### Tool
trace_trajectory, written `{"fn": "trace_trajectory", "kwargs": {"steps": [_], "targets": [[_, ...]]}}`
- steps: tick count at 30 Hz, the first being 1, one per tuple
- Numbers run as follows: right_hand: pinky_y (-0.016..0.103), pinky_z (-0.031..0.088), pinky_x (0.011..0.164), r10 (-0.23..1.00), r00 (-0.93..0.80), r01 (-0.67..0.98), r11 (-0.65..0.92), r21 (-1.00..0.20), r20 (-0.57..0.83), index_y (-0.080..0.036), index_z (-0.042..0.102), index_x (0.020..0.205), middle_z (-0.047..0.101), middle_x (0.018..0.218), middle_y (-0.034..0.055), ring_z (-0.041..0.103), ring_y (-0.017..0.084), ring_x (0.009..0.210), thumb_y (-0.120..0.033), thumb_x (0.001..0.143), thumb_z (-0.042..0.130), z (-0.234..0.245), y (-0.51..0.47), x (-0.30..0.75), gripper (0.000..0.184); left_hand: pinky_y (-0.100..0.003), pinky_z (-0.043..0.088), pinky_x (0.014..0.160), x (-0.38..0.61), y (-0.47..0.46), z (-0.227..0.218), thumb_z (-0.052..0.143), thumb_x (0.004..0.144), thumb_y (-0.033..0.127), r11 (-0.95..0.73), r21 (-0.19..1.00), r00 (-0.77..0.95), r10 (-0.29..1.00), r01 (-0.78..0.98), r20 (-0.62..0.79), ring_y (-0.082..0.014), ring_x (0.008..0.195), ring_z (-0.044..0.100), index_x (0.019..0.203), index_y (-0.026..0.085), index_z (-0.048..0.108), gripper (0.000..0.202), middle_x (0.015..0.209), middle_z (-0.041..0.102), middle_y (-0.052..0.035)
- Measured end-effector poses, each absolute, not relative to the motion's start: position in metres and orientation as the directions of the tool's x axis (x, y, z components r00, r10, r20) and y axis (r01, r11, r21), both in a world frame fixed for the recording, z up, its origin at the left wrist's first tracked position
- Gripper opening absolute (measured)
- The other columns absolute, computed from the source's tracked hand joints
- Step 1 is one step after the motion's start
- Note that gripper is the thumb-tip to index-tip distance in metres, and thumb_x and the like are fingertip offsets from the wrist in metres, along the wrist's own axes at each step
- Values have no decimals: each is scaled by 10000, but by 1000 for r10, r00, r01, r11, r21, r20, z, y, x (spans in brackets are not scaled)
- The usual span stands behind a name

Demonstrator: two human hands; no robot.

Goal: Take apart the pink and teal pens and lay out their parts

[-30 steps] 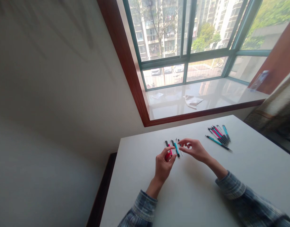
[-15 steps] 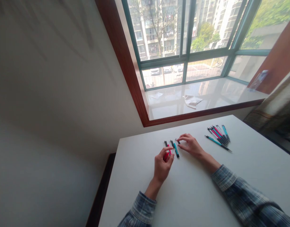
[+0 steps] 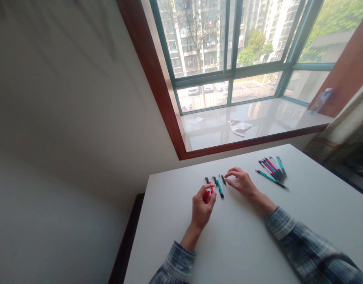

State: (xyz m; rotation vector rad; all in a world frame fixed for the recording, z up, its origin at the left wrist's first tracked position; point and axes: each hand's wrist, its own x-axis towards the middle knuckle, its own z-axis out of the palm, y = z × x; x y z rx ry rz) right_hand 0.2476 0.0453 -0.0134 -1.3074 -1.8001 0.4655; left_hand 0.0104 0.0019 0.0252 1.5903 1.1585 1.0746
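My left hand (image 3: 202, 207) curls round a short red pen barrel (image 3: 206, 196), whose lower part the palm hides. Just beyond its fingertips lies a row of pen parts: a blue barrel (image 3: 220, 189), a black piece (image 3: 215, 181), another black grip (image 3: 223, 180) and thin clear or metal pieces too small to make out. A pink part (image 3: 211, 187) shows beside the left index finger. My right hand (image 3: 241, 182) rests at the right end of this row, its thumb and fingers apart with nothing seen between them, close to the black grip.
A fan of several blue and pink pens (image 3: 272, 169) lies at the right on the white table (image 3: 243, 240). One blue pen (image 3: 271, 180) sits slightly apart in front. Behind the table are a windowsill with a white cloth (image 3: 239, 127) and a clear bottle (image 3: 321, 101).
My right hand has drawn slightly right, away from the black grip, which now lies on the table. My left hand still holds the red barrel in nearly the same place.
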Motion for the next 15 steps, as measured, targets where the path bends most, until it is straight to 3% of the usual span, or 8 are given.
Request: {"fn": "trace_trajectory", "kwargs": {"steps": [6, 15], "targets": [[376, 497, 806, 916, -163, 626, 382, -680, 365, -254, 784, 853, 677, 845, 58, 621, 238, 847, -299, 903, 659, -12, 25, 260, 141, -214, 297, 546, 9, 0, 28, 620, 945, 420, -194, 956, 208, 967, 222, 149, -114, 576, 317, 1144, 174, 694, 325, 632, 344, 67], [361, 494, 775, 931, -242, 641, 364, -676, 272, -272, 825, 871, 666, 797, 57, 606, 225, 793, -325, 911, 653, -17, 17, 251, 185, -214, 296, 549, 8, 0, 28, 615, 942, 424, -193, 955, 209, 967, 226, 146, -120, 578, 315, 1145, 187, 698, 323, 624, 344, 68]]}}
